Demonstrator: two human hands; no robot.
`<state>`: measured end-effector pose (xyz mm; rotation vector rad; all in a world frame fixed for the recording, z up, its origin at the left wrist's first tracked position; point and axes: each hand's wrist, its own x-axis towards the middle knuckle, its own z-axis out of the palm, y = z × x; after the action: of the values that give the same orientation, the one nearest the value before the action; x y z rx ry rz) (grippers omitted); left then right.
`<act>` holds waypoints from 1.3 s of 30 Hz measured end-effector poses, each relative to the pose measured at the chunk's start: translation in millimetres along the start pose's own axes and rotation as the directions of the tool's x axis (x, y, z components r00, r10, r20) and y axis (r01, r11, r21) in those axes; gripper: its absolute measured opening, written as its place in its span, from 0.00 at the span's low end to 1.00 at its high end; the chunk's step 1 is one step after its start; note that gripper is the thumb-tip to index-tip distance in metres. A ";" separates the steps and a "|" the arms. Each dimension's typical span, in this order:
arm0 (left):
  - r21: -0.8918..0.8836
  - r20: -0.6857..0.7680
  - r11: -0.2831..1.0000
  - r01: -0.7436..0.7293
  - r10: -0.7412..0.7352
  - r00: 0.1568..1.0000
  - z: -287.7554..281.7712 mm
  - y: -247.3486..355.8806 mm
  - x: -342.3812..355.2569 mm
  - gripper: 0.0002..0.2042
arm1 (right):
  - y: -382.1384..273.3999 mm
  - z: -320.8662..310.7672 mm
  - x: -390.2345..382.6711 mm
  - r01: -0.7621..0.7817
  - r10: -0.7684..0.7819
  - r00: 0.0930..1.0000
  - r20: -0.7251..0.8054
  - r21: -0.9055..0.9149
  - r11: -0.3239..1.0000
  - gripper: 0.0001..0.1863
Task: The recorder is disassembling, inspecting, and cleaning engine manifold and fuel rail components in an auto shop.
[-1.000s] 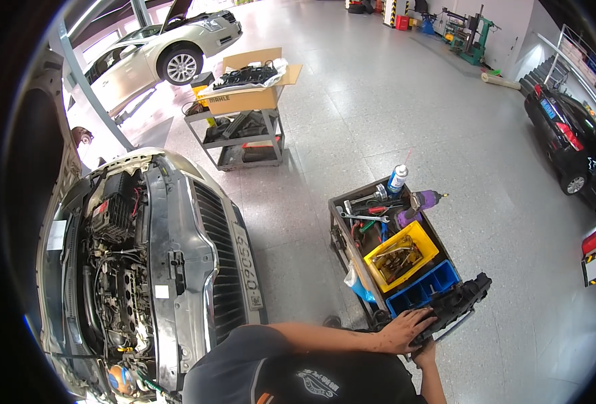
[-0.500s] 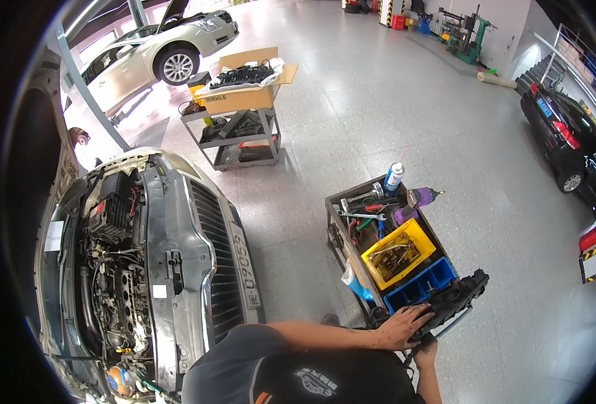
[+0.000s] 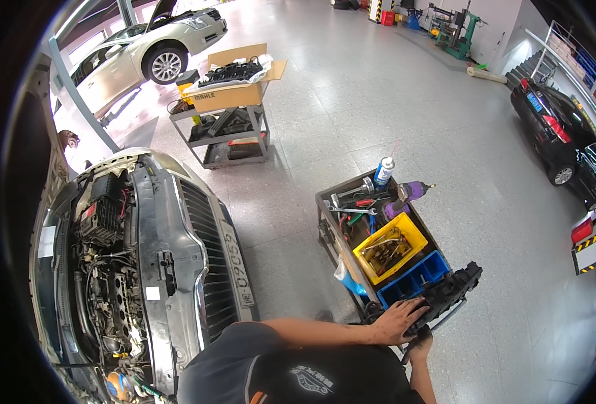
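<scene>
Shifted leftward in view: lettered carton (image 3: 234, 99), left grip (image 3: 397, 322), right grip (image 3: 420, 347) around black part (image 3: 451, 289)

Speckled pale-grey floor tiles (image 3: 311, 131) surround a dark-framed rectangular tool cart (image 3: 343, 242). On the cart: a bright yellow rectangular plastic bin (image 3: 412, 233), a strong blue divided plastic tray (image 3: 415, 277), a purple-and-black power tool (image 3: 415, 190) and a white-and-blue cylindrical spray can (image 3: 384, 173). At its near end, an all-black moulded plastic part (image 3: 451, 288). Left of the cart, a black slatted car grille (image 3: 206, 249) edged in silver; farther left, a cream car (image 3: 113, 71). Well right of the cart, a glossy black car (image 3: 567, 118) with red tail lights (image 3: 555, 128), and diagonal black-and-yellow stripes on a pale panel (image 3: 594, 250).
</scene>
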<state>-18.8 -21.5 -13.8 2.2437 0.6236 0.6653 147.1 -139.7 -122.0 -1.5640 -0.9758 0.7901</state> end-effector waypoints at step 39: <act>0.015 -0.005 1.000 -0.027 0.027 1.000 -2.8 -0.7 1.9 0.43 | 62.7 -50.1 25.8 -0.138 0.234 0.910 0.343 -0.282 0.949 0.16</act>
<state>-19.3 -18.5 -12.1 2.2685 0.6035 0.6818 213.9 -143.7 -173.3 -1.7845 -1.2522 1.1677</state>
